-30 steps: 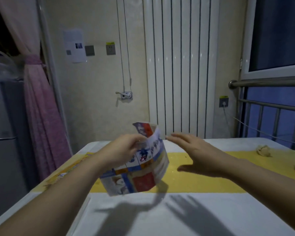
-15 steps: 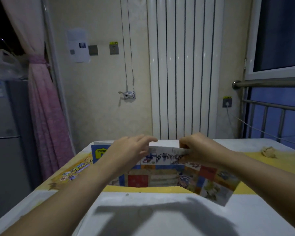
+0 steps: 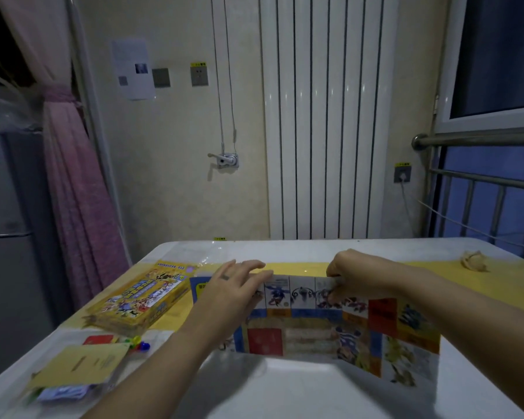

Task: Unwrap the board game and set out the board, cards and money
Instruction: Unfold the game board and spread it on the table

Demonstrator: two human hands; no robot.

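Board (image 3: 324, 331) part-unfolded, lifted over the middle of the desk (image 3: 285, 388), printed side toward the near edge, right-hand panels sagging toward the near right corner. Right hand (image 3: 357, 279) pinching the top edge, fingers curled round it. Left hand (image 3: 233, 294) laid flat on the upper left panel, fingers nearly straight, thumb out of sight behind.

Yellow box (image 3: 139, 300) by the left edge, just beside the board's left end. Yellow leaflet (image 3: 82, 364), coloured pawns (image 3: 138, 343) and a bluish paper bundle (image 3: 64, 393) near the near left corner. Possibly the money, that bundle, but too blurred to say.

Probably the step in hand: opening the last folds and laying the board down.

- Draw both hands apart along the top edge, slowly, opening one crease at a time.
- Pull gently; looks like thin, floppy sheet, likely to tear at a fold.
- Lower the near edge first, then roll the rest down flat toward the far edge.
- Aim slightly right of centre, clear of the box and pawns.
- Smooth each crease afterwards with a flat palm.
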